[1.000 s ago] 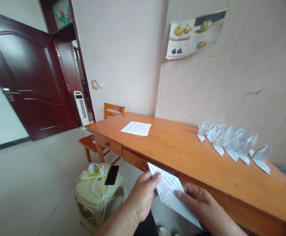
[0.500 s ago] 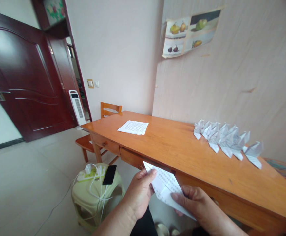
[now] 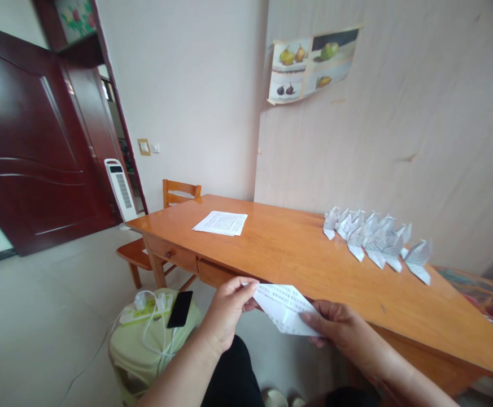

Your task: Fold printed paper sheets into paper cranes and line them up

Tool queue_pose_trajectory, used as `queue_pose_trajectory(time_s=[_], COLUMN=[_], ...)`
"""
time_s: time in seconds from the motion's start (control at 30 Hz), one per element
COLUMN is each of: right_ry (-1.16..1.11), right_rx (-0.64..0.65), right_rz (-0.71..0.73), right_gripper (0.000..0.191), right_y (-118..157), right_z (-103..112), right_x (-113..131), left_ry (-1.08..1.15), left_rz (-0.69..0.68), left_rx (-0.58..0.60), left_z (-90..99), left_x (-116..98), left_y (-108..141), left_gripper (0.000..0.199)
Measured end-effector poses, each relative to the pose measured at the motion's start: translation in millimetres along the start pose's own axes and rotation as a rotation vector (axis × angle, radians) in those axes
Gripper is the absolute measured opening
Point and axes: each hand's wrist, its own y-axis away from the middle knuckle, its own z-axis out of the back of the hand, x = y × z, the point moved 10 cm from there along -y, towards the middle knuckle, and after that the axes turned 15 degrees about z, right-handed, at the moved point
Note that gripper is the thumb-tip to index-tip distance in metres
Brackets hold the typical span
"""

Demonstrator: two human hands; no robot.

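A folded sheet of printed paper [image 3: 283, 310], creased into a flat pointed shape, is stretched between my two hands just in front of the table's near edge. My left hand [image 3: 229, 311] pinches its left tip between thumb and fingers. At the opposite end my right hand [image 3: 335, 327] grips the paper, thumb on top and the fingers mostly hidden beneath. Several folded paper figures [image 3: 375, 237] with upright wings stand in rows toward the table's right side. A stack of printed sheets [image 3: 221, 223] lies flat at the left part of the tabletop.
The wooden table [image 3: 280, 243] has drawers along its front. To the left, a pale green stool [image 3: 144, 339] carries a power strip [image 3: 147, 310], white cables and a black phone [image 3: 180, 309]. A wooden chair [image 3: 180, 191] stands behind the table's left end.
The folded paper has turned from a steep slant to nearly level, with its right end raised. My left hand has shifted to its very tip. The view has swung slightly right.
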Motion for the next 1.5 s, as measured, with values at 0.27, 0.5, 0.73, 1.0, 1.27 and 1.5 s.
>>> queue_pose_trajectory(time_s=[0.27,0.5,0.73,1.0,1.27,1.5], right_ry=[0.265,0.389,0.519,0.696,0.969,1.157], right_rx=[-0.21,-0.3,-0.26,-0.226,-0.36,-0.128], right_rz=[0.036,-0.005,-0.006,0.009,0.107,0.43], right_gripper=[0.033,0.027,0.018,0.017,0.027,0.042], right_y=[-33.5,-56.3,-61.0,-64.6,-45.6,-41.7], right_z=[80.2,124.0,131.3,134.1,138.7,60.2], right_x=[-7.8,-28.9,-33.9,-31.4,-0.7,30.6], left_ry=[-0.461,-0.694,-0.953,-1.152,-1.197,-1.276], left_rz=[-0.27,-0.331,-0.505,-0.764,-0.778,-0.762], left_rx=[-0.107,-0.181,-0.249,0.105,0.124,0.091], left_z=[-31.8,-47.2,-68.0,-125.1,-124.1,-129.9], left_x=[-40.6,-44.4,-54.6,-36.4,-27.9,-30.3], left_y=[-42.0,-85.2,-76.7,-56.5,-59.2,-59.0], left_gripper=[0.021,0.01,0.015,0.025,0.026,0.025])
